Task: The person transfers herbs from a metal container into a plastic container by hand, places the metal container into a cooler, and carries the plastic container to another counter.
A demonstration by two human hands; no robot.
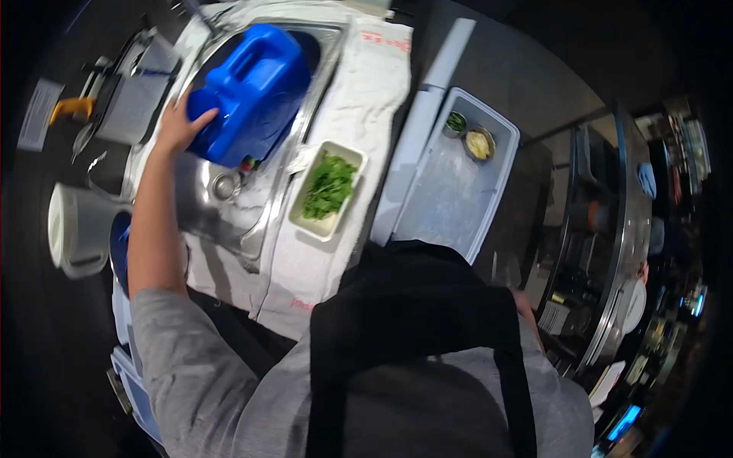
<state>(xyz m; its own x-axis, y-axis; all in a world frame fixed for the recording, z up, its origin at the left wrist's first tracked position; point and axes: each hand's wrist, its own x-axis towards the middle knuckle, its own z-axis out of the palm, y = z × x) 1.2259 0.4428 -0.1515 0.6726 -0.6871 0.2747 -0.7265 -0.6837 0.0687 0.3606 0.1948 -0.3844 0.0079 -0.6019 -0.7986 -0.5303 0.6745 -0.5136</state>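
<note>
My left hand (182, 126) is at the round end of a large blue plastic container (263, 84), thumb on its near side and the other fingers round its far-left edge. The container leans over the steel sink (202, 202), whose drain shows below it. A small red and green item lies beneath the container's lower edge. My right hand (522, 301) is low at my right side, mostly hidden by my body, near a blurred clear item; its fingers cannot be made out. Right of the sink, a pale tray (324, 230) of green leaves (330, 187) sits on a white towel (366, 99).
A grey-white bin (443, 206) holding two small round containers of food stands right of the towel. At the left are a translucent bucket (80, 229), clear containers (126, 114) and a yellow-handled item (72, 108). Metal shelving (611, 252) stands at the far right.
</note>
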